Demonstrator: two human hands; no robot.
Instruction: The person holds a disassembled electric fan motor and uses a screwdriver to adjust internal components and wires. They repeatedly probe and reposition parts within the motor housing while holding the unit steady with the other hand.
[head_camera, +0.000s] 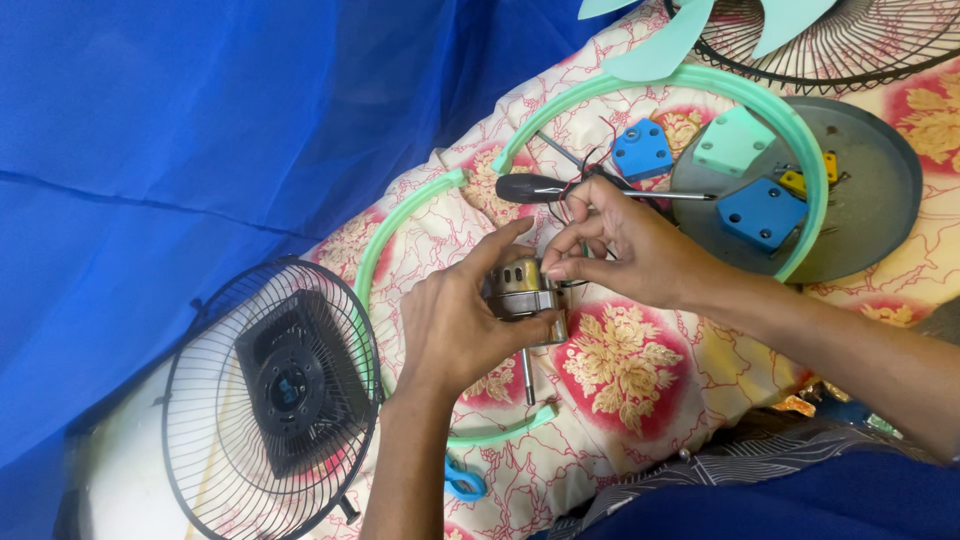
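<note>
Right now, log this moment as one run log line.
left hand: grips fan motor | right hand: pinches motor wires | nearby: screwdriver, green ring, wire guard

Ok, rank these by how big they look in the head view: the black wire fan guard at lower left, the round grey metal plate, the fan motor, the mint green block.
1. Black wire fan guard
2. Round grey metal plate, partly covered
3. Fan motor, partly hidden by the left hand
4. Mint green block; close to the motor, so unsure
</note>
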